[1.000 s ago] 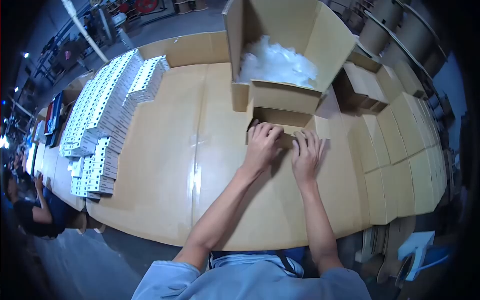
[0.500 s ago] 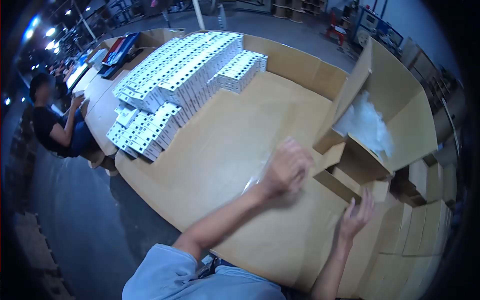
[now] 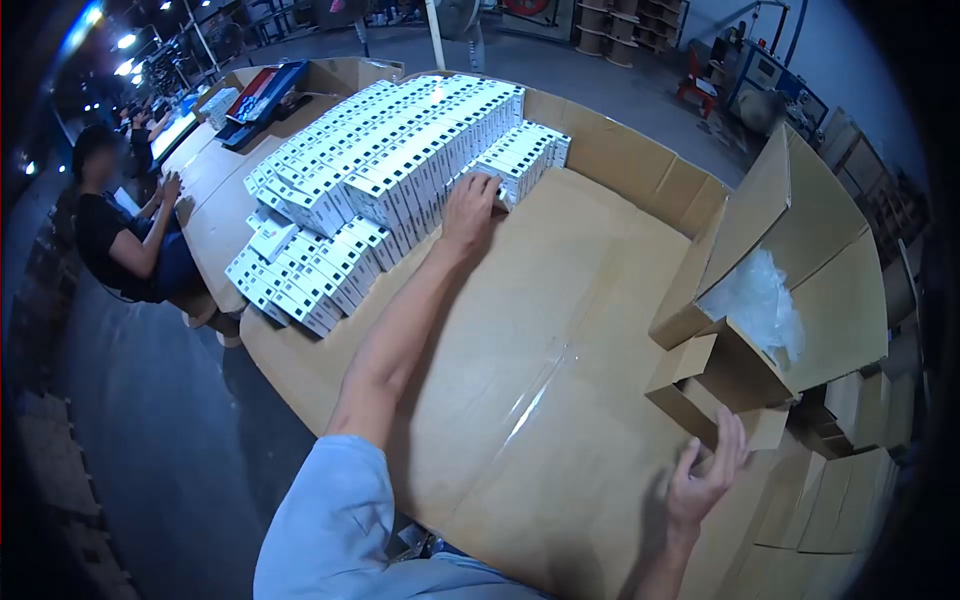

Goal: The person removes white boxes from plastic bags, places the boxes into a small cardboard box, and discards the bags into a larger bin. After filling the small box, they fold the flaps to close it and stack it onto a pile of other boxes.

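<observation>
At the near end of a short row of small white boxes [image 3: 520,160], my left hand [image 3: 470,212] has its fingers curled on a box; the thumb side is hidden. The boxes have dark square marks and stand beside a larger block of the same white boxes [image 3: 400,150]. My right hand [image 3: 703,482] is open, thumb and fingers apart. It holds nothing, its fingertips close to the front flap of a small open brown carton [image 3: 690,412].
A larger open carton [image 3: 835,250] with clear plastic bags [image 3: 757,300] stands behind the small one. Cardboard covers the table [image 3: 480,400], with shiny tape across it. A person [image 3: 125,225] sits at the left near a blue tray [image 3: 265,105]. More cartons [image 3: 815,500] stand at right.
My left hand has moved from mid-table, near the small carton, forward and left to the white boxes. My right hand has drawn slightly off the carton flap. The view has shifted somewhat.
</observation>
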Action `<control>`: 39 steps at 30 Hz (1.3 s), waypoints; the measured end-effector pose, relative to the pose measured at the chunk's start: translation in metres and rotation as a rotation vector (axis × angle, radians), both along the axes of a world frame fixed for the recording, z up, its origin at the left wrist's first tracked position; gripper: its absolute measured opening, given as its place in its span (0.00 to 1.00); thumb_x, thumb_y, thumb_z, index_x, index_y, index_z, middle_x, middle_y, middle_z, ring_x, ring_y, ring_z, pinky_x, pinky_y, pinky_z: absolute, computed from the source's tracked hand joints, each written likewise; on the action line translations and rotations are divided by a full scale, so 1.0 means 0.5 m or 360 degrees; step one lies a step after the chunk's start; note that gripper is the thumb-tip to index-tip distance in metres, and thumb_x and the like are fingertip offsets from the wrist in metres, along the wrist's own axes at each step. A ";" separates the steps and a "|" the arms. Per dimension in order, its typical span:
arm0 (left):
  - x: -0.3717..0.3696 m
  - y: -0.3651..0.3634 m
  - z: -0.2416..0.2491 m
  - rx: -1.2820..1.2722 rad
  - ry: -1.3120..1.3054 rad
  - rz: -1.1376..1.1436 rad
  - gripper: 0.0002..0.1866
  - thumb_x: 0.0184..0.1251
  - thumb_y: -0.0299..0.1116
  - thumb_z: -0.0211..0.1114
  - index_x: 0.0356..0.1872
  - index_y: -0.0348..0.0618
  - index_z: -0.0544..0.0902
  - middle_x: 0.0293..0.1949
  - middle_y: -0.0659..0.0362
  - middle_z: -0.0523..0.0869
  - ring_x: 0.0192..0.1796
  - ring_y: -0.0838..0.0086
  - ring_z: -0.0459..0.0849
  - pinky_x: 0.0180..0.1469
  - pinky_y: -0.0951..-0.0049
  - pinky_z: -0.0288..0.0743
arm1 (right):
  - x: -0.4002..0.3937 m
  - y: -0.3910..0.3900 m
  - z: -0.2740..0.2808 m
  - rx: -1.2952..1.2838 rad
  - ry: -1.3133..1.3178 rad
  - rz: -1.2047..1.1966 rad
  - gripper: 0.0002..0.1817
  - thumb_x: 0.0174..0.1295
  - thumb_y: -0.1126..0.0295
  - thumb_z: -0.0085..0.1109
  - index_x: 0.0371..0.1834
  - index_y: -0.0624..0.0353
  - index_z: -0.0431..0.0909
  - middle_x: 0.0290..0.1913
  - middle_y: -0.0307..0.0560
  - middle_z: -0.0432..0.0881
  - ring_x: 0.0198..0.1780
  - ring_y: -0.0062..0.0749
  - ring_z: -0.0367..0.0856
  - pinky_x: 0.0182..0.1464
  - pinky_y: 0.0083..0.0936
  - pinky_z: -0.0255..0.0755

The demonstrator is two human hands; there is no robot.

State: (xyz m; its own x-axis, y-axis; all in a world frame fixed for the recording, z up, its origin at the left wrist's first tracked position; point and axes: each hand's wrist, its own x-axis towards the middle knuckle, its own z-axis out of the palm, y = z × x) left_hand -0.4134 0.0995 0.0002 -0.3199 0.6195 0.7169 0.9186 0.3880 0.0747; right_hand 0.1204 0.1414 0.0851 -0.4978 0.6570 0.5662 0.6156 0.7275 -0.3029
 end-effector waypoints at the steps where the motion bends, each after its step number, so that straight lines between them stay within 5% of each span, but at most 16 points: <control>1: 0.000 -0.010 -0.008 -0.0032 -0.0005 0.0017 0.23 0.51 0.31 0.76 0.51 0.44 0.83 0.52 0.55 0.83 0.60 0.58 0.78 0.63 0.60 0.74 | -0.014 -0.009 0.005 -0.0053 0.0015 0.0075 0.28 0.58 0.78 0.58 0.66 0.62 0.77 0.64 0.54 0.80 0.71 0.54 0.72 0.80 0.60 0.48; 2: -0.007 -0.013 -0.025 0.0021 0.0077 0.0003 0.24 0.45 0.37 0.81 0.47 0.46 0.86 0.52 0.56 0.83 0.59 0.55 0.78 0.62 0.56 0.74 | -0.030 -0.018 0.007 -0.0098 0.0044 0.0143 0.28 0.56 0.80 0.58 0.64 0.65 0.78 0.62 0.55 0.82 0.68 0.57 0.74 0.79 0.57 0.52; 6: 0.117 -0.051 -0.011 0.0384 -0.0080 -0.0364 0.19 0.51 0.25 0.77 0.46 0.41 0.83 0.52 0.50 0.81 0.61 0.48 0.78 0.62 0.50 0.73 | -0.098 -0.066 0.011 -0.0966 0.0453 0.0497 0.31 0.58 0.82 0.61 0.69 0.62 0.74 0.59 0.57 0.82 0.63 0.46 0.79 0.65 0.40 0.75; 8: 0.290 -0.089 0.045 0.0491 -0.0393 -0.0626 0.18 0.52 0.17 0.74 0.46 0.39 0.82 0.52 0.46 0.81 0.61 0.45 0.78 0.62 0.49 0.74 | -0.108 -0.071 -0.007 -0.1606 0.0690 0.0690 0.35 0.65 0.79 0.63 0.77 0.58 0.66 0.66 0.57 0.76 0.61 0.37 0.80 0.61 0.32 0.78; 11: 0.448 -0.128 0.053 0.0465 -0.0311 -0.1052 0.22 0.48 0.14 0.75 0.47 0.43 0.86 0.50 0.50 0.82 0.58 0.47 0.82 0.58 0.52 0.81 | -0.116 -0.074 -0.008 -0.2159 0.1023 0.0912 0.37 0.71 0.78 0.61 0.82 0.55 0.57 0.73 0.56 0.67 0.60 0.33 0.80 0.61 0.28 0.78; 13: 0.540 -0.161 0.081 0.0290 -0.0317 -0.1266 0.17 0.48 0.21 0.77 0.43 0.43 0.89 0.46 0.52 0.84 0.57 0.51 0.83 0.58 0.50 0.81 | -0.102 -0.071 -0.023 -0.2269 0.1128 0.1013 0.39 0.73 0.77 0.59 0.84 0.53 0.53 0.76 0.56 0.60 0.60 0.31 0.79 0.59 0.27 0.78; 14: 0.571 -0.162 0.087 0.0208 -0.0248 -0.1376 0.20 0.46 0.21 0.77 0.44 0.43 0.89 0.47 0.54 0.83 0.57 0.52 0.82 0.57 0.54 0.82 | -0.094 -0.076 -0.031 -0.2139 0.1338 0.1064 0.33 0.74 0.78 0.57 0.81 0.55 0.61 0.70 0.50 0.70 0.56 0.25 0.80 0.55 0.22 0.77; 17: 0.633 -0.131 0.148 -0.0155 -0.0190 -0.1704 0.18 0.48 0.25 0.78 0.44 0.44 0.88 0.46 0.53 0.84 0.54 0.57 0.84 0.55 0.55 0.83 | -0.037 -0.065 -0.055 -0.1655 0.1040 0.0657 0.24 0.75 0.78 0.55 0.73 0.60 0.71 0.62 0.44 0.78 0.50 0.19 0.81 0.48 0.16 0.75; 18: 0.643 -0.114 0.171 -0.0229 -0.0284 -0.1760 0.17 0.50 0.25 0.77 0.44 0.44 0.87 0.46 0.53 0.84 0.53 0.57 0.84 0.54 0.56 0.83 | -0.032 -0.074 -0.051 -0.1704 0.1350 0.0515 0.15 0.75 0.78 0.55 0.62 0.63 0.81 0.53 0.40 0.85 0.46 0.15 0.81 0.43 0.14 0.72; 22: 0.663 0.013 0.278 -0.0356 -0.0366 -0.1584 0.12 0.63 0.26 0.72 0.47 0.42 0.84 0.45 0.53 0.84 0.49 0.57 0.86 0.48 0.60 0.83 | 0.077 -0.031 -0.077 -0.1514 0.1169 0.0363 0.09 0.74 0.79 0.54 0.49 0.65 0.85 0.47 0.42 0.87 0.47 0.17 0.81 0.43 0.16 0.73; 26: 0.678 0.250 0.371 -0.0116 -0.0104 -0.1297 0.14 0.67 0.17 0.57 0.51 0.37 0.82 0.46 0.45 0.84 0.52 0.48 0.84 0.55 0.54 0.79 | 0.121 0.003 -0.043 -0.1604 0.1347 0.0266 0.09 0.74 0.77 0.55 0.49 0.64 0.85 0.45 0.39 0.85 0.37 0.12 0.77 0.36 0.13 0.68; 29: 0.648 0.449 0.360 -0.0677 0.0122 -0.0993 0.21 0.59 0.14 0.59 0.52 0.40 0.86 0.50 0.47 0.86 0.53 0.51 0.86 0.60 0.59 0.80 | 0.145 0.016 -0.030 -0.1542 0.1417 0.0306 0.08 0.73 0.77 0.57 0.50 0.63 0.85 0.44 0.36 0.84 0.33 0.09 0.72 0.33 0.12 0.65; 30: 0.630 0.505 0.335 -0.0971 0.0465 -0.0870 0.15 0.58 0.18 0.62 0.45 0.41 0.89 0.45 0.48 0.88 0.49 0.53 0.88 0.57 0.59 0.82 | 0.156 0.018 -0.033 -0.1550 0.1420 0.0312 0.08 0.73 0.76 0.58 0.50 0.62 0.85 0.45 0.36 0.84 0.32 0.09 0.71 0.32 0.12 0.64; 33: 0.633 0.540 0.312 -0.1575 0.0391 -0.0642 0.07 0.57 0.24 0.66 0.35 0.41 0.91 0.40 0.49 0.89 0.45 0.53 0.89 0.53 0.59 0.84 | 0.185 0.012 -0.039 -0.1546 0.1393 0.0279 0.08 0.72 0.76 0.59 0.50 0.62 0.85 0.45 0.36 0.85 0.31 0.09 0.70 0.30 0.12 0.63; 36: 0.575 0.585 0.251 -0.1313 0.0456 -0.0749 0.07 0.60 0.26 0.68 0.36 0.46 0.91 0.42 0.50 0.91 0.51 0.55 0.89 0.54 0.61 0.85 | 0.213 0.003 -0.036 -0.1537 0.1357 0.0256 0.09 0.72 0.76 0.59 0.50 0.62 0.85 0.44 0.36 0.85 0.30 0.09 0.70 0.30 0.12 0.63; 39: 0.614 0.515 0.377 -0.1012 0.0781 -0.0772 0.06 0.61 0.25 0.67 0.37 0.41 0.90 0.42 0.47 0.91 0.50 0.55 0.91 0.52 0.58 0.84 | 0.240 0.010 -0.009 -0.1573 0.1197 0.0214 0.09 0.72 0.76 0.59 0.50 0.62 0.86 0.43 0.36 0.86 0.31 0.09 0.71 0.30 0.12 0.63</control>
State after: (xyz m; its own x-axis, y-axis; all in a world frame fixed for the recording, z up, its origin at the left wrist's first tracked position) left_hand -0.1067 0.3572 0.1888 0.3245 0.9278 0.1840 0.8634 -0.2110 -0.4583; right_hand 0.2403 0.1462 0.0805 -0.3615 0.9318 0.0326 -0.0085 0.0316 -0.9995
